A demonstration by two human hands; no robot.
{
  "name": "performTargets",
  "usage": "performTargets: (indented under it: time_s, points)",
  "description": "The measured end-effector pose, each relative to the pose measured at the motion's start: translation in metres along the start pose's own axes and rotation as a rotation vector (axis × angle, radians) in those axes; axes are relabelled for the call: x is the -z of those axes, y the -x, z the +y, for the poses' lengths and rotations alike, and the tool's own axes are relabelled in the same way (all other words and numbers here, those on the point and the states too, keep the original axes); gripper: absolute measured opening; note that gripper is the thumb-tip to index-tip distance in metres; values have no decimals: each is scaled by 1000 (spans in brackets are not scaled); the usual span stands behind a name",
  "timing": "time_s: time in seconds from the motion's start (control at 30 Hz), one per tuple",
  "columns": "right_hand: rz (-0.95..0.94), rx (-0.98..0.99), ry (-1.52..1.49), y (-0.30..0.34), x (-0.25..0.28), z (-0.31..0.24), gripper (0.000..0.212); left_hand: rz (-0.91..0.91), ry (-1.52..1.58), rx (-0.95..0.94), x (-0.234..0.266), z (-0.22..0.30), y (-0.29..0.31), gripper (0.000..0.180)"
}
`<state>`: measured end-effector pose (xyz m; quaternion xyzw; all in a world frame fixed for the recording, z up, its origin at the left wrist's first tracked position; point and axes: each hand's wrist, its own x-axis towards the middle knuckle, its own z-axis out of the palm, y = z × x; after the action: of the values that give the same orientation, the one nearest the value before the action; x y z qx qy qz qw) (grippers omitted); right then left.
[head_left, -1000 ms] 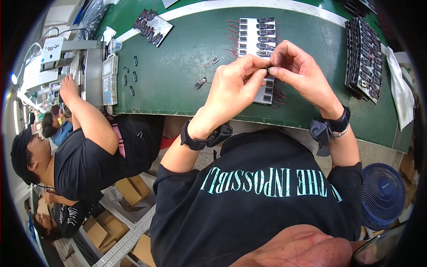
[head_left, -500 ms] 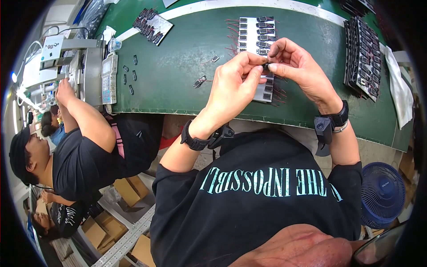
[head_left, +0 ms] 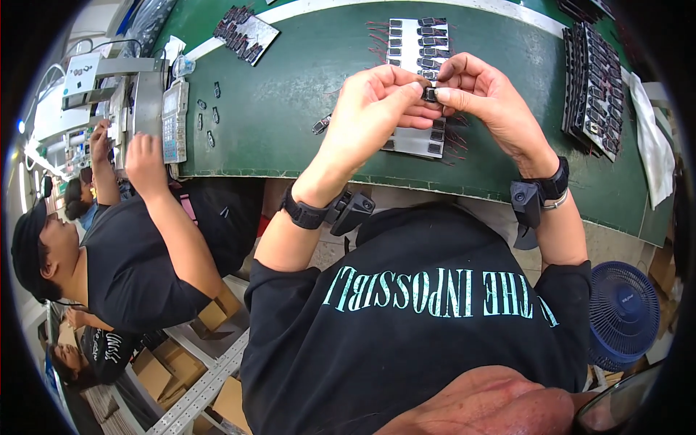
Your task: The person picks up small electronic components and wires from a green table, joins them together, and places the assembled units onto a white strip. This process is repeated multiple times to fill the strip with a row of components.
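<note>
Above a white board (head_left: pixel 408 52) on the green counter (head_left: pixel 283 94), in from its front edge, pinching a small black part (head_left: pixel 430 94) between fingertips of left hand (head_left: pixel 373 105) and right hand (head_left: pixel 491 103).

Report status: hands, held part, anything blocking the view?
Left hand and right hand both pinching. Small black part held between them. White board partly hidden behind hands.

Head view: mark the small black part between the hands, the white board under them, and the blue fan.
Black part (head_left: pixel 430 94): head view, middle of its visible face.
White board (head_left: pixel 409 47): head view, its bare middle strip.
Blue fan (head_left: pixel 625 315): head view, its round grille.
</note>
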<state>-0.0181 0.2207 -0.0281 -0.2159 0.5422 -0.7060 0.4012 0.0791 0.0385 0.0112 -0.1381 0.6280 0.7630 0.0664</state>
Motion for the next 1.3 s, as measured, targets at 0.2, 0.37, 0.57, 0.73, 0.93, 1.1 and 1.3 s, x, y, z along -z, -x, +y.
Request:
performTargets:
  time_s: [0.2,0.37,0.57,0.73,0.93,1.1,1.3]
  points:
    - [78,80,23,2,-14,-1,20,10,-68,-48,6,-3,-3,22]
    - [319,332,873,12,-14,-15,12,204,-49,-239,25,-3,2,22]
    - [270,459,1258,19,-14,5,11,292,-197,-295,34,-7,1,21]
    - [264,436,1265,15,-17,5,17,284,-388,-319,30,-13,-9,18]
    - [242,470,1208,16,-5,6,18,274,-678,-303,17,-15,-18,18]
    - [336,240,872,24,25,-25,15,241,-867,-344,5,-25,-20,14]
    - [151,318,1069,19,6,-8,15,285,-1145,-519,8,-32,-24,13]
